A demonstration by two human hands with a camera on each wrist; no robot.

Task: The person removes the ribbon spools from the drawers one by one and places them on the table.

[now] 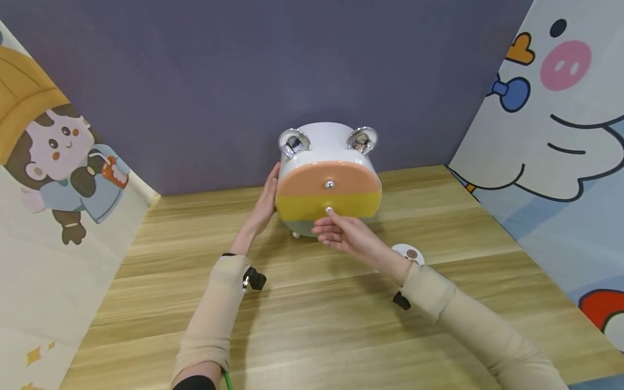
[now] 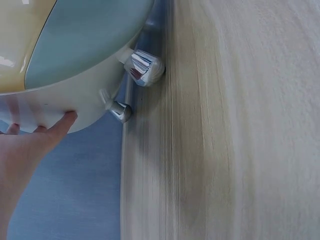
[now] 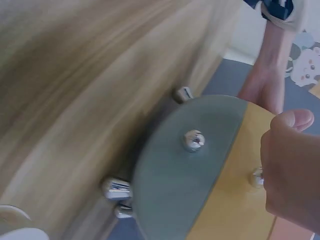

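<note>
A small rounded chest of drawers [image 1: 327,179] stands against the back wall, its front striped orange, yellow and grey-green. Silver ring-like ears top it, and short silver feet [image 2: 144,67] show below. My left hand [image 1: 263,208] rests on its left side, with the fingers extended along the white shell. In front of the yellow drawer [image 3: 235,175] is my right hand [image 1: 348,233], its thumb tip right at the silver middle knob [image 3: 257,177] and the other fingers loosely extended below. The grey-green drawer's knob [image 3: 194,140] shows in the right wrist view. All drawer fronts sit flush.
A white round piece [image 1: 402,249] with a brown spot lies on the wooden table [image 1: 312,325], partly behind my right wrist. The purple-grey back wall [image 1: 219,97] and cartoon-printed side panels [image 1: 560,141] enclose the table. Dark wrist devices [image 1: 255,279] project from both sleeves.
</note>
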